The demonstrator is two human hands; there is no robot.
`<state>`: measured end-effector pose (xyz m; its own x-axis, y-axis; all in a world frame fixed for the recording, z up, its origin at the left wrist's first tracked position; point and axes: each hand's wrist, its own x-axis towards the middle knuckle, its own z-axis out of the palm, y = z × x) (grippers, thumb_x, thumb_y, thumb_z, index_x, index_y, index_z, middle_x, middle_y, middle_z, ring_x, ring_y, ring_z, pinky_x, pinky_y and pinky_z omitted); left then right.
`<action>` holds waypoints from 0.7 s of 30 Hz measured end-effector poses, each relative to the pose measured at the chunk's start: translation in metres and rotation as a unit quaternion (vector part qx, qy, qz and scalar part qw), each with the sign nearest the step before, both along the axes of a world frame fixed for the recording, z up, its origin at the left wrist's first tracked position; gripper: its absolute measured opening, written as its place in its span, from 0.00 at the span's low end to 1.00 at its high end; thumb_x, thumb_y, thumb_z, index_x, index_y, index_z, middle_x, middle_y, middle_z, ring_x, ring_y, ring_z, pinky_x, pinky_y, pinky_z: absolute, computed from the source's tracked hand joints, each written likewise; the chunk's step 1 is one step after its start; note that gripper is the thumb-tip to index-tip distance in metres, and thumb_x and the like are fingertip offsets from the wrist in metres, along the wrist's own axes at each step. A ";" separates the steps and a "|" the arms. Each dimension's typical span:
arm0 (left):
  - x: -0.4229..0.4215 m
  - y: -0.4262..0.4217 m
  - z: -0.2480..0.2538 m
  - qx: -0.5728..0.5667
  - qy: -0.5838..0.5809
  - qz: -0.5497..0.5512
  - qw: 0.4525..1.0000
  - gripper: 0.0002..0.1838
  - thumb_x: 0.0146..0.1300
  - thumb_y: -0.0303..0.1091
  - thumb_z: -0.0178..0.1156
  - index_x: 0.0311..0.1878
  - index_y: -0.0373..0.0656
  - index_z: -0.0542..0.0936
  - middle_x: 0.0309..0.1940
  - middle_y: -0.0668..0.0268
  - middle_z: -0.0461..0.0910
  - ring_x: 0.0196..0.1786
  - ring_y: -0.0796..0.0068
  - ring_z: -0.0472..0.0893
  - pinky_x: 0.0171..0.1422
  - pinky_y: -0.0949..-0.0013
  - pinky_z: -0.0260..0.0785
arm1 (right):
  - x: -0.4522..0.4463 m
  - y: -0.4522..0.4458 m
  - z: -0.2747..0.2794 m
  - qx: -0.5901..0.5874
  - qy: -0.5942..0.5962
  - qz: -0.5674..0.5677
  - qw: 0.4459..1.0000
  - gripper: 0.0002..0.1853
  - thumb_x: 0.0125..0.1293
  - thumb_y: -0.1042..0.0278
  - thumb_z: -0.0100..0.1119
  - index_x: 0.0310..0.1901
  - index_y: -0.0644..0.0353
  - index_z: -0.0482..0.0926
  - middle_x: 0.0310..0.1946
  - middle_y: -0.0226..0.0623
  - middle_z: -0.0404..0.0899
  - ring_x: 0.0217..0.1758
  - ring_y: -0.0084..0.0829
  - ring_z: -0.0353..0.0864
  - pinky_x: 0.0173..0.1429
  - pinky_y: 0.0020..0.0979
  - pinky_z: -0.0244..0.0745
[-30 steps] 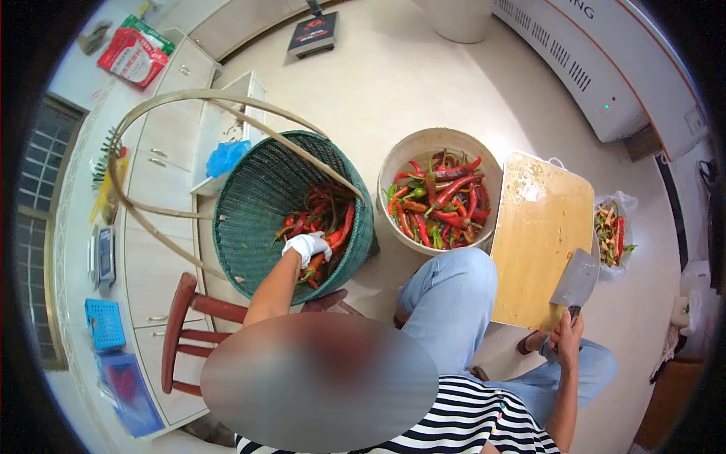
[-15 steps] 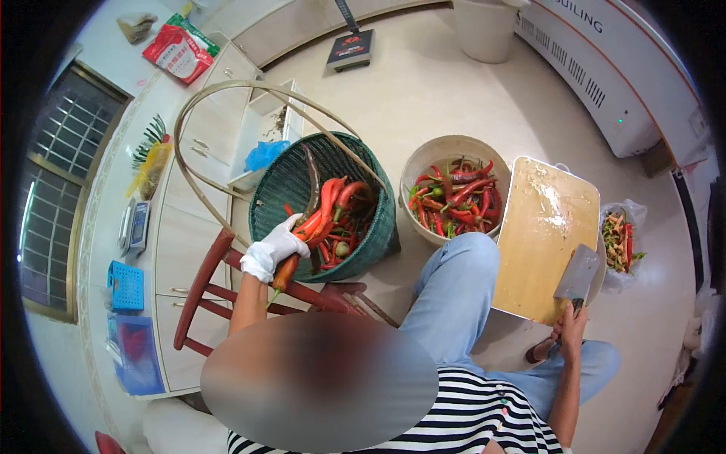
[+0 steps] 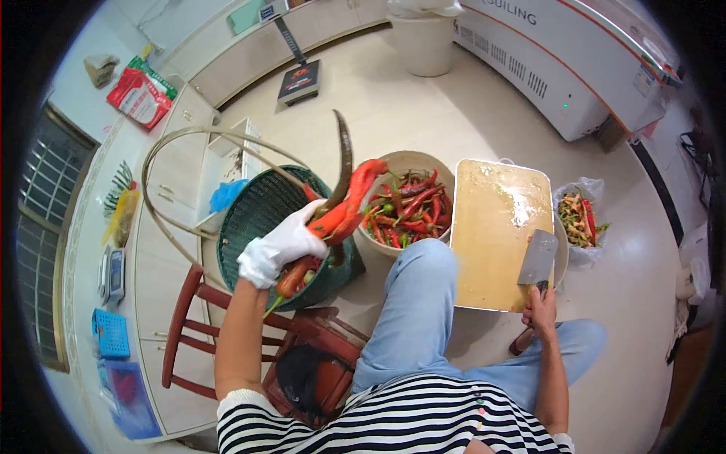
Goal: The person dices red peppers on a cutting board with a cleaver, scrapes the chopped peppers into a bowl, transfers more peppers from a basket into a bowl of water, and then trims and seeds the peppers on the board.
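Note:
My left hand (image 3: pixel 291 238), in a white glove, is closed around several long chili peppers (image 3: pixel 355 200). Most are red, and one long dark pepper (image 3: pixel 345 155) curves upward. The hand is above the near side of a green woven basket (image 3: pixel 246 208), whose contents are mostly hidden behind it. My bare right hand (image 3: pixel 540 309) grips the handle of a cleaver (image 3: pixel 539 253). Its broad blade rests over the lower right of a wooden cutting board (image 3: pixel 495 242) that carries wet scraps. Between basket and board stands a pale bucket (image 3: pixel 412 160) of red chili peppers.
A plastic bag (image 3: pixel 594 253) with pepper pieces lies right of the board. A red wooden chair (image 3: pixel 178 325) is at my left, with a dark object on its seat. Farther off are a floor scale (image 3: pixel 299 82), a white bin (image 3: pixel 423 45) and a chest freezer (image 3: pixel 529 57).
My left hand has lifted the peppers up out of the basket and moved right, toward the bucket. My right hand still holds the cleaver at the board. The whole view has shifted.

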<state>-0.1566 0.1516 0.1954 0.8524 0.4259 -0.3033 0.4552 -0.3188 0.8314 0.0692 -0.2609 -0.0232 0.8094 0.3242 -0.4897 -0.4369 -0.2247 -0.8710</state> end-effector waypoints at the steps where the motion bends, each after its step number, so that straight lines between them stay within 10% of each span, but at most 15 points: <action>1: 0.017 0.009 -0.015 0.002 0.016 -0.006 1.000 0.38 0.35 0.24 0.64 0.58 0.38 0.68 0.42 0.63 0.76 0.43 0.74 0.74 0.48 0.72 0.68 | 0.002 -0.002 -0.002 -0.001 -0.003 -0.006 1.000 0.09 0.68 0.61 0.49 0.43 0.53 0.61 0.18 0.26 0.61 0.12 0.17 0.60 0.11 0.23 0.58; 7: 0.127 0.034 -0.119 0.043 -0.072 -0.024 0.996 0.43 0.38 0.24 0.63 0.65 0.37 0.62 0.45 0.59 0.75 0.45 0.71 0.74 0.52 0.73 0.68 | 0.003 -0.001 0.003 0.004 -0.001 0.010 1.000 0.10 0.69 0.61 0.48 0.43 0.56 0.61 0.16 0.29 0.61 0.10 0.20 0.60 0.11 0.26 0.58; 9: 0.155 0.038 -0.160 0.098 0.018 -0.006 0.995 0.49 0.34 0.28 0.66 0.67 0.42 0.59 0.51 0.45 0.73 0.52 0.53 0.76 0.56 0.63 0.69 | 0.003 0.001 0.007 0.004 0.018 -0.015 1.000 0.10 0.69 0.62 0.48 0.42 0.56 0.61 0.17 0.29 0.61 0.10 0.20 0.60 0.11 0.26 0.58; 12: 0.178 0.057 -0.272 0.313 0.145 -0.047 0.937 0.53 0.40 0.27 0.66 0.71 0.53 0.51 0.69 0.44 0.50 0.63 0.44 0.66 0.64 0.56 0.64 | 0.008 -0.003 0.002 0.006 0.007 0.011 1.000 0.09 0.69 0.64 0.47 0.42 0.57 0.61 0.17 0.30 0.61 0.10 0.20 0.60 0.11 0.25 0.58; 17: 0.211 0.020 -0.269 0.343 0.307 -0.099 0.882 0.73 0.31 0.53 0.78 0.72 0.67 0.32 0.74 0.54 0.26 0.74 0.42 0.38 0.67 0.32 0.47 | 0.015 0.003 0.009 -0.008 0.003 0.021 1.000 0.08 0.69 0.64 0.48 0.40 0.56 0.61 0.16 0.28 0.60 0.10 0.20 0.59 0.11 0.25 0.57; 21: 0.219 0.024 -0.287 0.311 0.326 -0.118 0.885 0.72 0.33 0.50 0.78 0.72 0.67 0.31 0.73 0.52 0.26 0.73 0.38 0.42 0.65 0.31 0.51 | 0.027 0.006 0.008 -0.014 0.068 0.009 0.998 0.07 0.69 0.64 0.47 0.43 0.53 0.61 0.16 0.27 0.59 0.10 0.18 0.57 0.11 0.24 0.56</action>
